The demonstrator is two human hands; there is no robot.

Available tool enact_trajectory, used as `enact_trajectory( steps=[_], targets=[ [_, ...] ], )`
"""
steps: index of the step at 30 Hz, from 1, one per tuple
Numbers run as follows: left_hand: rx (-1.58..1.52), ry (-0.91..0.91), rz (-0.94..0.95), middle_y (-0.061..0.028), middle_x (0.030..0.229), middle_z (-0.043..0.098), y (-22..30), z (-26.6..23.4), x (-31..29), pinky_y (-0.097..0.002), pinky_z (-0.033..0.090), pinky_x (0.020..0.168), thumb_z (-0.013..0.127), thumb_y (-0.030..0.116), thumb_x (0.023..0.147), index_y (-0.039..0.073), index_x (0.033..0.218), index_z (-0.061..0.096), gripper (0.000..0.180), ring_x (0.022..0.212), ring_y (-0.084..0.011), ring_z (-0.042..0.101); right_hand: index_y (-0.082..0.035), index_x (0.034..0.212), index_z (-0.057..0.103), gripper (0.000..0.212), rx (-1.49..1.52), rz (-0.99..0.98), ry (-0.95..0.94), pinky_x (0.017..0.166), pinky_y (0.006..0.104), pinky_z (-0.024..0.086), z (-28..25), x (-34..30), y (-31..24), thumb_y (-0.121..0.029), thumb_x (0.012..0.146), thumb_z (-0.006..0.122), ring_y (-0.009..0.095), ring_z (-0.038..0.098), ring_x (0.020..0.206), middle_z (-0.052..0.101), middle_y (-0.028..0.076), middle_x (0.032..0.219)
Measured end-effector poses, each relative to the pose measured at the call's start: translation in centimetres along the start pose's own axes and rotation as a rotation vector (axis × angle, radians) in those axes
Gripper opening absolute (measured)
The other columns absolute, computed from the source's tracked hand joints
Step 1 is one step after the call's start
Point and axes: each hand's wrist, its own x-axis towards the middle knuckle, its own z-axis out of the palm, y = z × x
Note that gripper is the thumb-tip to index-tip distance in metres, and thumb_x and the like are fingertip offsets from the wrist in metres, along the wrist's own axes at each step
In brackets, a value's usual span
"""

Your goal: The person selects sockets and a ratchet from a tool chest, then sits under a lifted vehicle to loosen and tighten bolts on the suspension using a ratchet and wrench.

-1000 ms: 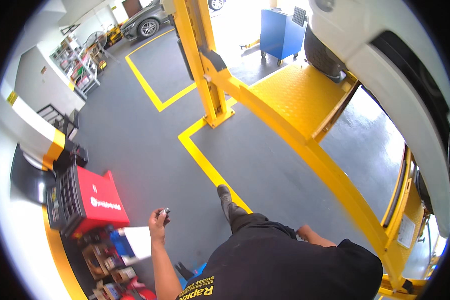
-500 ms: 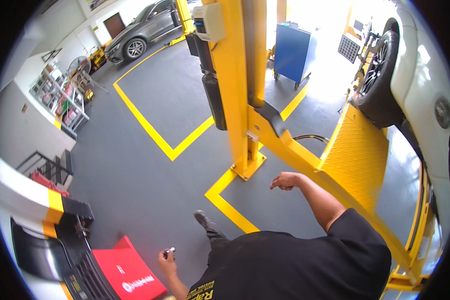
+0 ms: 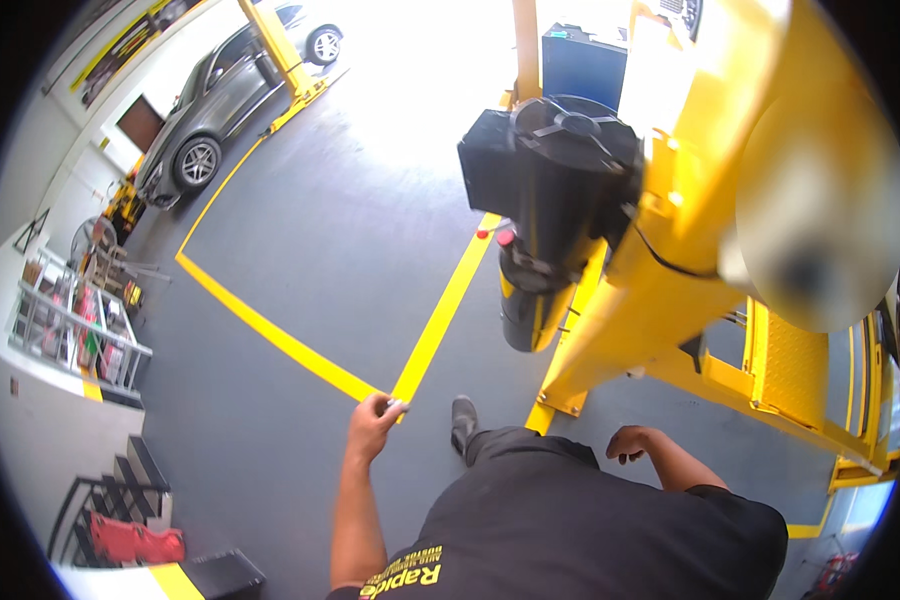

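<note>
My left hand (image 3: 368, 428) is raised in front of me, its fingers closed around a small whitish object (image 3: 397, 406). Most of that object is hidden in the grip, so I cannot tell its kind. Lower down at my right side hangs my right hand (image 3: 628, 442), the fingers curled in, with nothing visible in them. Nearest to it stands the yellow lift post (image 3: 610, 330), which carries a black cylindrical motor unit (image 3: 577, 165). A blurred pale rounded housing (image 3: 820, 190) is close by at the upper right.
Yellow lines (image 3: 280, 330) mark the grey floor. Black steps (image 3: 135, 475) and a red item (image 3: 135, 540) are at the lower left. Farther off are a metal shelf (image 3: 80, 325), a grey car (image 3: 215, 110) and a blue cabinet (image 3: 582, 70). A yellow ramp (image 3: 790, 365) lies right.
I have moved forward, and the lift post with its motor now looms close at my right. My left hand has risen with the small object; my right hand has drawn in toward my body.
</note>
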Motion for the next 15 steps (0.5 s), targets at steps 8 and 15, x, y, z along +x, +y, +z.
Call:
enact_trajectory(
  steps=[8,15],
  targets=[
    [-0.13,-0.436,0.03,-0.0089,0.106,0.073,6.9,-2.1,31.8,-0.0317,0.057,0.084,0.075,0.021,0.095,-0.003,0.116,0.066,0.033,0.091,-0.0152,0.068,-0.015,0.131,0.071,0.035,0.709,-0.126,0.121,0.058,0.0356,0.052,-5.5,8.7,-18.6,-0.018,0.096,0.066,0.018,0.061,0.066,0.067,0.006,0.082],
    [-0.421,-0.589,-0.163,-0.0041,0.101,0.066,9.6,-4.5,65.9,-0.0379,0.061,0.093,0.065,0.015,0.099,0.0,0.125,0.063,0.03,0.092,-0.0151,0.067,-0.012,0.118,0.075,0.027,0.724,-0.002,0.173,0.06,0.0357,0.052,-11.2,15.9,-28.6,-0.025,0.096,0.067,0.018,0.062,0.067,0.067,0.005,0.079]
  ],
)
